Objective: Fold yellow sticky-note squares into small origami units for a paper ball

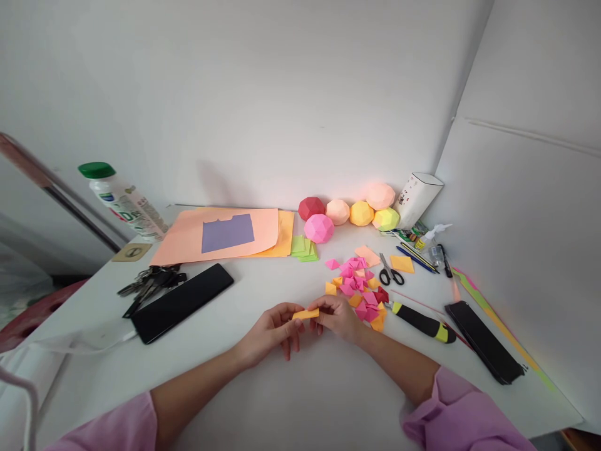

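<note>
A small folded orange paper (306, 314) is held between both hands above the white table. My left hand (275, 330) pinches its left end between thumb and index finger. At its right end, the fingertips of my right hand (337, 315) close on the same piece. Just behind my right hand lies a loose pile of small folded pink and orange paper pieces (359, 279). Dark-handled scissors (391, 270) and a flat orange paper square (402, 264) are right of the pile. Green paper squares (305, 248) lie farther back, near the middle.
Several faceted paper balls (361, 213) line the wall. Peach sheets (188, 228), a black phone (183, 303), keys (153, 283) and a bottle (124, 200) are at left. At right are a black and yellow cutter (422, 322), pens (416, 258) and a black case (483, 341).
</note>
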Tool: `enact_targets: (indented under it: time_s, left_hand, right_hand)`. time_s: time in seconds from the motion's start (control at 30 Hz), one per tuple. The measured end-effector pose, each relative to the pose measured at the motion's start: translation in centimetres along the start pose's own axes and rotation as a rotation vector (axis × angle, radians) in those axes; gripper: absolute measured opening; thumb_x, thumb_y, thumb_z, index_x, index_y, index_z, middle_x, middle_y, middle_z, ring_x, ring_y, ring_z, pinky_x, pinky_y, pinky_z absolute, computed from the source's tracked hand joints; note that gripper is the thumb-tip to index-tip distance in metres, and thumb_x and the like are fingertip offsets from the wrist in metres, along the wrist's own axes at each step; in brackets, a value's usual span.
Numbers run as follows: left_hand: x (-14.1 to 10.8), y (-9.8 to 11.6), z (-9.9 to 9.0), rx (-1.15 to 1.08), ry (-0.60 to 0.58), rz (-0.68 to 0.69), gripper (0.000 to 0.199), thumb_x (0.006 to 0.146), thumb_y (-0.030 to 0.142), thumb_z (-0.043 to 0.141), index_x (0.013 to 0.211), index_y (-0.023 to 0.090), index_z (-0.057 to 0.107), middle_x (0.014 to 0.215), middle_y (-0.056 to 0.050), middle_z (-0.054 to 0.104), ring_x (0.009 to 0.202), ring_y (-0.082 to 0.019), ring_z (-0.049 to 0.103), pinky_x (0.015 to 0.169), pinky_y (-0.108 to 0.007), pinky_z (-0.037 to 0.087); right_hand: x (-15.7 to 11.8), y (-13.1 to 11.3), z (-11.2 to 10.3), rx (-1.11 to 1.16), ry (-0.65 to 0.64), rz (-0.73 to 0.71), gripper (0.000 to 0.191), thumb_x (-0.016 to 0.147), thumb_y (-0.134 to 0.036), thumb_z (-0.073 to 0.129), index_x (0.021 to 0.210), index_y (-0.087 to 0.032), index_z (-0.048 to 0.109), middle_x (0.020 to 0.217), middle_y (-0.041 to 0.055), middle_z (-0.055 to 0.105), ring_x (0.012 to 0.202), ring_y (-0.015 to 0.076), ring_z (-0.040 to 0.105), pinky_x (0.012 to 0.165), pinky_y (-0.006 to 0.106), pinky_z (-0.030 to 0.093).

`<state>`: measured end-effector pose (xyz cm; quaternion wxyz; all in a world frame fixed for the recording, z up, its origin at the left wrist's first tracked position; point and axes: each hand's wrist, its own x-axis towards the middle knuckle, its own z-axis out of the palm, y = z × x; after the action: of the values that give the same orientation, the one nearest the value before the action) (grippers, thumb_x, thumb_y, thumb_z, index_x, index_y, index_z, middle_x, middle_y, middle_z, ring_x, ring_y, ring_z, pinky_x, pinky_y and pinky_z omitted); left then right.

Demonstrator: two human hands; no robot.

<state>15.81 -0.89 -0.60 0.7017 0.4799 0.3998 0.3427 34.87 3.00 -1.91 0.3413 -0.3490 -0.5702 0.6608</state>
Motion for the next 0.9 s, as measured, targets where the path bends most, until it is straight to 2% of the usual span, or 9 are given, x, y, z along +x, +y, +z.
enact_targets:
  time_s: [0.37,0.63,0.9]
  left_hand:
    - [0.0,0.0,0.0,-0.033,0.003,0.000,0.043,0.080,0.051,0.058,0.103,0.015,0.054,0.080,-0.004,0.060,0.054,-0.015,0.061,0.042,-0.027,0.048]
    - [-0.1,0.1,0.0,-0.024,-0.021,0.008,0.040,0.083,0.048,0.054,0.105,0.015,0.050,0.082,-0.005,0.061,0.054,-0.014,0.060,0.044,-0.025,0.048]
    - [0.0,0.1,0.2,0.005,0.015,-0.018,0.042,0.082,0.052,0.055,0.101,0.015,0.050,0.070,-0.002,0.064,0.050,-0.013,0.060,0.043,-0.024,0.048]
  right_hand:
    - [-0.1,-0.2,0.0,-0.023,-0.003,0.013,0.024,0.070,-0.033,0.072,0.085,-0.016,0.064,0.065,-0.0003,0.062,0.055,0.0122,0.060,0.051,0.025,0.048]
    - [0.0,0.6,-0.3,-0.020,-0.014,0.001,0.019,0.073,-0.027,0.069,0.088,-0.016,0.064,0.065,-0.0004,0.064,0.053,0.0109,0.059,0.052,0.025,0.049]
    - [0.0,0.4,-0.4,-0.061,-0.017,0.006,0.017,0.072,-0.020,0.067,0.089,-0.017,0.063,0.065,-0.0025,0.061,0.050,0.0093,0.057,0.052,0.024,0.047]
